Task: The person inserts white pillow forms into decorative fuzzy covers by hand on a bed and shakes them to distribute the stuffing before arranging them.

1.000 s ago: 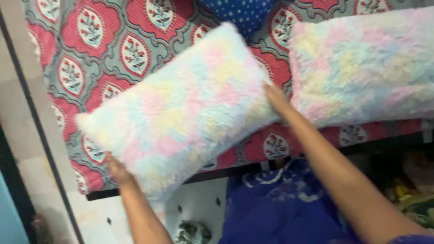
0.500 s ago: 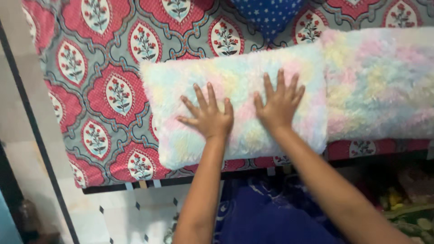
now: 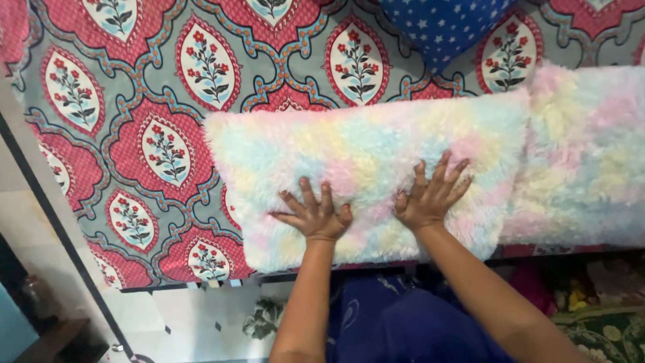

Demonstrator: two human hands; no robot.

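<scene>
Second fluffy pillow (image 3: 591,154) runs off the right edge; far end not seen. Blue starred cushion (image 3: 447,23) cut by the top edge, only its lower part shows. Patterned bedsheet (image 3: 134,101) cut at top and left. Both palms sunk in the fur of the near pillow (image 3: 363,161), undersides hidden. Dark object (image 3: 60,339) at bottom left too dim to identify.
</scene>
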